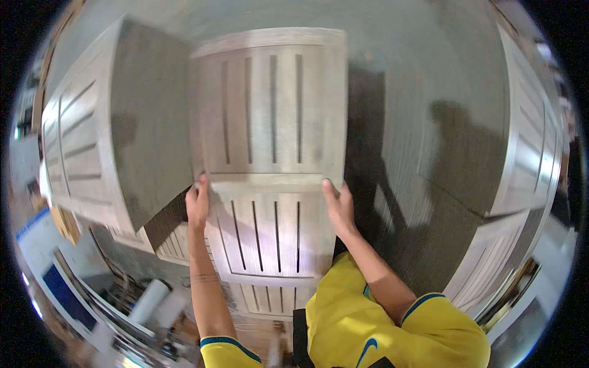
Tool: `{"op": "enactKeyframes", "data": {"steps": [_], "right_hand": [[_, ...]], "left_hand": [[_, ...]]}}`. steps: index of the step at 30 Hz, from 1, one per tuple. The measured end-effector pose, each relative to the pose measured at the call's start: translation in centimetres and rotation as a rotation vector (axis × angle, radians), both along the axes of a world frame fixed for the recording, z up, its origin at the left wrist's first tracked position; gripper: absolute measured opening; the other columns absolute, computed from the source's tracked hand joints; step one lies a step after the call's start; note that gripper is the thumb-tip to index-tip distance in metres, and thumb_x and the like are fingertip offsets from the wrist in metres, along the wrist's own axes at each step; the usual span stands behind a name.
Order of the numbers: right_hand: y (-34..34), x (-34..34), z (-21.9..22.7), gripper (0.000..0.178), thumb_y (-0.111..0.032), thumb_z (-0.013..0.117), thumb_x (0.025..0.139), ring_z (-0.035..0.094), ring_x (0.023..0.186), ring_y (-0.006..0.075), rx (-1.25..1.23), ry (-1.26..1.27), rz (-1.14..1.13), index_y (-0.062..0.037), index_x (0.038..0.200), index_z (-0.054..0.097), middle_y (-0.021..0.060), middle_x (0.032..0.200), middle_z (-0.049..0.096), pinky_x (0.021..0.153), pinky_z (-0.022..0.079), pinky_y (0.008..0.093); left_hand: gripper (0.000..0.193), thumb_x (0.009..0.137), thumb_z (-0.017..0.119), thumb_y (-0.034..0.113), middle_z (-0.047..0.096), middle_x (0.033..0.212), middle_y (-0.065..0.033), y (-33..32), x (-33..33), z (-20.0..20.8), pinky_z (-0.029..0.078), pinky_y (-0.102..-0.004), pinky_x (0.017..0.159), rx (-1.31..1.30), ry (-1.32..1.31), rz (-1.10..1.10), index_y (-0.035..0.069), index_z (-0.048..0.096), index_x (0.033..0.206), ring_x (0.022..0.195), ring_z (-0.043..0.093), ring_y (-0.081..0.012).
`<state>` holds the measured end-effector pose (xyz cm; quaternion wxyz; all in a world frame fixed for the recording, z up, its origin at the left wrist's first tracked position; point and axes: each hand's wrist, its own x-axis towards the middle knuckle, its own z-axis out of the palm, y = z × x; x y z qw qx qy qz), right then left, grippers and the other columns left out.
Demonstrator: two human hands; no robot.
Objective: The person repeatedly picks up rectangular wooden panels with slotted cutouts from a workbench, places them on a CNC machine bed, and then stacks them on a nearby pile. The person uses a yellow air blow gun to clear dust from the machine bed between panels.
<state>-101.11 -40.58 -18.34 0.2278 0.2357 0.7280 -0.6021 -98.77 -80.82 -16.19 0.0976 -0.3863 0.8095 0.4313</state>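
Note:
A pale wood-grain panel (262, 179) with long narrow slots in an upper and a lower section stands in front of me. My left hand (197, 202) is closed on its left edge, near the crossrail between the sections. At about the same height, my right hand (339, 207) grips the right edge, thumb on the front face. The fingers behind both edges are hidden. Below it, another slotted piece (274, 298) of the same pale wood shows. Slight blur softens the panel's upper part.
At the left stands a box-like wooden piece (156, 116) with a slotted face; a similar slotted piece (532, 144) is at the right. A white roll (150, 300) and clutter lie at lower left. A pale grey surface (405, 37) spreads behind the panel, with shadows on it.

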Motion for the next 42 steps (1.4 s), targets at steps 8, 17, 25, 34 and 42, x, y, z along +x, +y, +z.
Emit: {"op": "enactKeyframes", "data": {"steps": [8, 17, 25, 34, 42], "right_hand": [[-0.2, 1.0, -0.4, 0.091, -0.055, 0.073, 0.104, 0.067, 0.135, 0.0325, 0.053, 0.065, -0.016, 0.0072, 0.163, 0.042, 0.0266, 0.145, 0.067, 0.114, 0.051, 0.0425], [1.5, 1.4, 1.1, 0.106, -0.063, 0.068, 0.102, 0.071, 0.123, 0.0508, 0.137, 0.056, 0.16, 0.0199, 0.16, 0.036, 0.043, 0.133, 0.067, 0.108, 0.057, 0.0474], [1.5, -1.5, 0.9, 0.096, -0.049, 0.074, 0.103, 0.072, 0.122, 0.0409, -0.057, 0.182, 0.095, 0.0152, 0.162, 0.033, 0.0347, 0.137, 0.067, 0.103, 0.058, 0.0477], [0.4, -8.5, 1.5, 0.086, -0.035, 0.067, 0.111, 0.059, 0.144, 0.0379, -0.091, 0.073, 0.143, 0.0037, 0.173, 0.021, 0.0287, 0.161, 0.052, 0.117, 0.05, 0.0471], [-1.7, -19.6, 4.5, 0.083, -0.029, 0.078, 0.101, 0.044, 0.154, 0.0473, 0.462, 0.701, 0.356, 0.0037, 0.165, 0.037, 0.0313, 0.167, 0.043, 0.127, 0.037, 0.0562]], "left_hand": [[0.116, 0.099, 0.061, 0.08, 0.039, 0.171, -0.0257, -0.6, -1.1, 0.8, 0.028, -0.0473, 0.13, 0.093, -0.195, 0.111, -0.013, 0.036, 0.164, 0.159, 0.037, -0.0356], [0.137, 0.087, 0.067, 0.089, 0.029, 0.176, -0.0241, -1.4, -1.0, -0.5, 0.024, -0.0484, 0.133, 0.14, -0.248, 0.236, -0.011, 0.023, 0.17, 0.161, 0.031, -0.0366], [0.088, 0.102, 0.061, 0.076, 0.064, 0.112, -0.0097, -2.1, 2.0, -0.3, 0.049, -0.0373, 0.086, -0.004, -0.29, 0.116, -0.006, 0.064, 0.134, 0.101, 0.058, -0.0193], [0.092, 0.094, 0.084, 0.051, 0.059, 0.148, -0.0345, 15.5, 24.9, -0.7, 0.044, -0.0531, 0.119, -1.006, -0.346, 0.658, -0.015, 0.05, 0.149, 0.14, 0.055, -0.0461], [0.081, 0.103, 0.066, 0.069, 0.068, 0.113, -0.0166, 30.5, 26.5, 0.7, 0.053, -0.0436, 0.097, 0.034, -0.221, 1.385, -0.01, 0.064, 0.119, 0.106, 0.063, -0.0255]]}}
